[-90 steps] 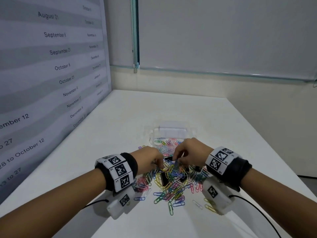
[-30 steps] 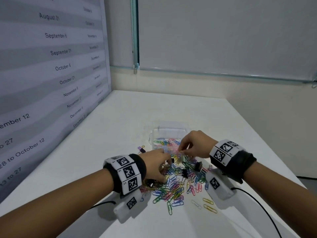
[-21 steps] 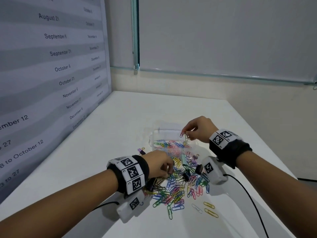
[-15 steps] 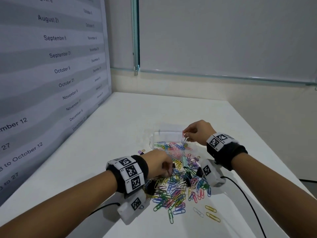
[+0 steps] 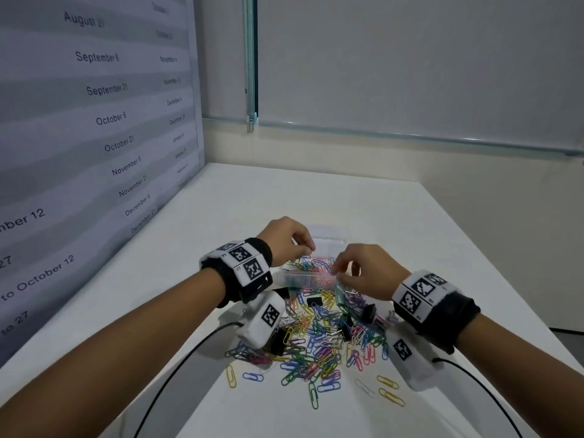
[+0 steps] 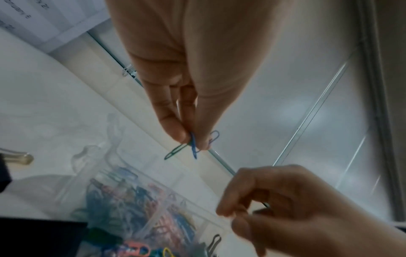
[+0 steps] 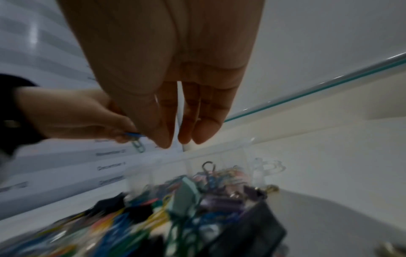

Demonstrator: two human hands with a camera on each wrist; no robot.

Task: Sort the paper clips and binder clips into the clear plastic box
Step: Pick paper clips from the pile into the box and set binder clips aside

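The clear plastic box [image 5: 303,277] sits mid-table, its compartments part filled with coloured paper clips. My left hand [image 5: 311,248] hovers over its back left and pinches a blue and a green paper clip [image 6: 191,145] between thumb and finger. My right hand [image 5: 337,274] hangs over the box's front right edge, fingers [image 7: 197,133] loosely bent, with nothing seen in them. A pile of coloured paper clips [image 5: 316,343] lies in front of the box, mixed with black binder clips [image 5: 314,301].
The white table [image 5: 395,222] ends at a wall behind and a date-printed panel [image 5: 94,121] on the left. The box's clear lid [image 5: 328,237] lies open behind it. Loose clips [image 5: 390,396] lie near the front. Wrist camera cables [image 5: 177,371] trail toward me.
My left hand has lifted from the pile with clips and moved to above the box. My right hand has come back from the box's far side to its front edge, holding nothing.
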